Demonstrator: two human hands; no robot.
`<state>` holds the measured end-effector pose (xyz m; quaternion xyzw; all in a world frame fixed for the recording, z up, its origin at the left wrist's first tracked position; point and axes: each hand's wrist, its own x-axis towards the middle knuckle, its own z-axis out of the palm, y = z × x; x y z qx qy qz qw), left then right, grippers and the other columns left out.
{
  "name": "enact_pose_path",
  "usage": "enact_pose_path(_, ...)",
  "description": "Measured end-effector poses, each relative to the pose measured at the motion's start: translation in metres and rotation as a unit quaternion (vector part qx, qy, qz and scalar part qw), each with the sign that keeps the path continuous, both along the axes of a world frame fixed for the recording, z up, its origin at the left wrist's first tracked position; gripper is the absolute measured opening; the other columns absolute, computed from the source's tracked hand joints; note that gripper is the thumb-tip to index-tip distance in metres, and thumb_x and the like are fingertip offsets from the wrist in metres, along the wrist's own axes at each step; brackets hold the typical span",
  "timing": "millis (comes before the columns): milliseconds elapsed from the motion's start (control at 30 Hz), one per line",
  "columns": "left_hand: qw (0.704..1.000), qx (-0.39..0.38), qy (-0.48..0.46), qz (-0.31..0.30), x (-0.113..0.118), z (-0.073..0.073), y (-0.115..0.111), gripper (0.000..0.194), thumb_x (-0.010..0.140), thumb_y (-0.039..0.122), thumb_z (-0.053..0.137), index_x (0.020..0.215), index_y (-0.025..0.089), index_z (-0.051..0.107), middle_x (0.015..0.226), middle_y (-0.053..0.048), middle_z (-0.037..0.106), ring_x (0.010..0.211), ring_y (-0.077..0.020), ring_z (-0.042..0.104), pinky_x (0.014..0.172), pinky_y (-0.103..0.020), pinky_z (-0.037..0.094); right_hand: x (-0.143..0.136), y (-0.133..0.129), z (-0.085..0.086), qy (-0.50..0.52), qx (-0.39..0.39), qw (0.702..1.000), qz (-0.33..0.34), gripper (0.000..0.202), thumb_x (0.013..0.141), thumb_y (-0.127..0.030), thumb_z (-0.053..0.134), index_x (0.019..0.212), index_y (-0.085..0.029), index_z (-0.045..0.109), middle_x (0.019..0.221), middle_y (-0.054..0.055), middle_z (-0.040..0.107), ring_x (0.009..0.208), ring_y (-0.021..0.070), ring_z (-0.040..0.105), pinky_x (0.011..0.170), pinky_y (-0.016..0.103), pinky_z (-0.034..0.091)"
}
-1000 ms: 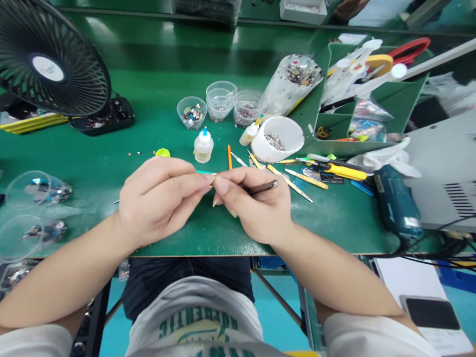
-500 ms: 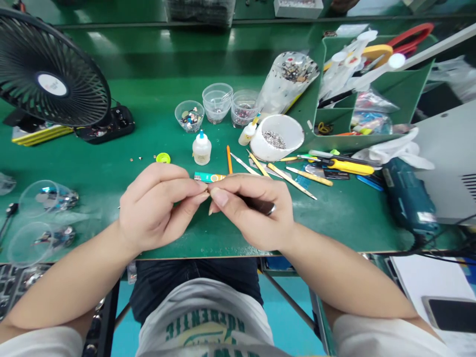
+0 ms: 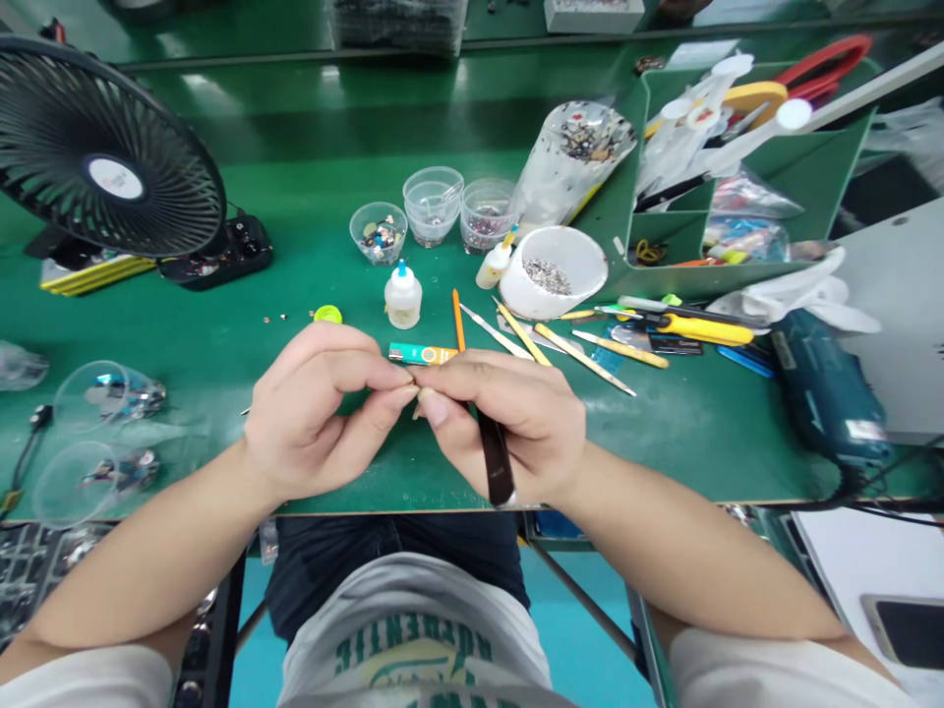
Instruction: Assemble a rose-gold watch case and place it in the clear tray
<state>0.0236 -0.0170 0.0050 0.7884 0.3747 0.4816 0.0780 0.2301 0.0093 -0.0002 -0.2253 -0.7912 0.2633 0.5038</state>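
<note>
My left hand (image 3: 321, 413) pinches thumb and forefinger together at a tiny piece, too small to make out, over the front of the bench. Against it, the tips of my right hand (image 3: 508, 418) meet at the same spot. Dark tweezers (image 3: 496, 457) lie in my right palm under the curled fingers, their rounded back end pointing down toward me. Just behind the fingertips lies a teal and orange tube-like item (image 3: 422, 353). Beyond it stand a white dropper bottle (image 3: 402, 298) with a blue tip and an orange stick (image 3: 458, 320).
Several yellow-handled tools (image 3: 590, 359) lie to the right, before a white cup (image 3: 594, 258) of small metal bits. Clear cups (image 3: 379, 236) stand behind. A black fan (image 3: 110, 167) is at left, near tipped plastic cups (image 3: 81, 482). A teal power tool (image 3: 830, 383) lies far right.
The tweezers in my right hand have swung so their back end points down toward me. Both hands stay pinched together. The view has shifted slightly.
</note>
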Motion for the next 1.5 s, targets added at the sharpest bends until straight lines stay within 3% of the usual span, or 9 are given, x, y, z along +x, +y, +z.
enact_pose_path(200,1.000,0.015,0.018,0.003,-0.001,-0.001,0.002,0.015,0.096,0.014,0.076,0.106,0.022,0.068,0.093,0.000,0.072,0.085,-0.0135,0.069,0.076,-0.029,0.059,0.000,0.001,-0.002,-0.018,0.035,0.999,-0.003,0.014,0.096,-0.007,0.068,0.106,-0.011,0.077,0.087,0.008,0.082,0.072,0.0136,0.076,0.071,0.020,0.064)
enact_pose_path(433,0.999,0.010,0.032,-0.008,-0.001,-0.001,0.004,0.012,0.098,0.015,0.070,0.105,0.022,0.063,0.094,0.000,0.067,0.087,-0.0141,0.068,0.078,-0.030,0.058,0.000,0.000,-0.003,-0.026,0.050,0.998,-0.015,0.013,0.098,-0.011,0.066,0.106,-0.015,0.075,0.084,0.005,0.081,0.072,0.0146,0.076,0.071,0.022,0.065)
enact_pose_path(867,0.998,0.037,-0.025,0.042,0.004,-0.012,0.000,0.013,0.100,0.018,0.072,0.107,0.024,0.063,0.090,0.001,0.069,0.084,-0.0153,0.069,0.076,-0.033,0.057,-0.002,-0.006,-0.001,-0.002,0.032,0.999,-0.027,0.015,0.097,-0.008,0.071,0.110,-0.015,0.077,0.093,0.007,0.085,0.077,0.0138,0.080,0.075,0.020,0.067)
enact_pose_path(1233,0.998,0.058,-0.022,0.022,0.001,-0.014,0.003,0.017,0.095,0.013,0.073,0.108,0.021,0.065,0.091,-0.001,0.068,0.083,-0.0154,0.069,0.074,-0.032,0.058,-0.001,-0.004,-0.001,-0.011,0.065,0.997,-0.035,0.012,0.100,-0.011,0.069,0.110,-0.013,0.075,0.091,0.008,0.084,0.079,0.0141,0.081,0.080,0.022,0.069)
enact_pose_path(1500,0.998,0.058,-0.017,0.014,-0.002,-0.012,0.005,0.021,0.093,0.013,0.078,0.108,0.022,0.067,0.093,0.000,0.069,0.083,-0.0151,0.069,0.075,-0.032,0.060,0.000,-0.001,0.001,0.008,0.003,1.000,0.005,0.018,0.098,-0.010,0.070,0.114,-0.014,0.077,0.097,0.008,0.085,0.081,0.0137,0.080,0.077,0.021,0.067)
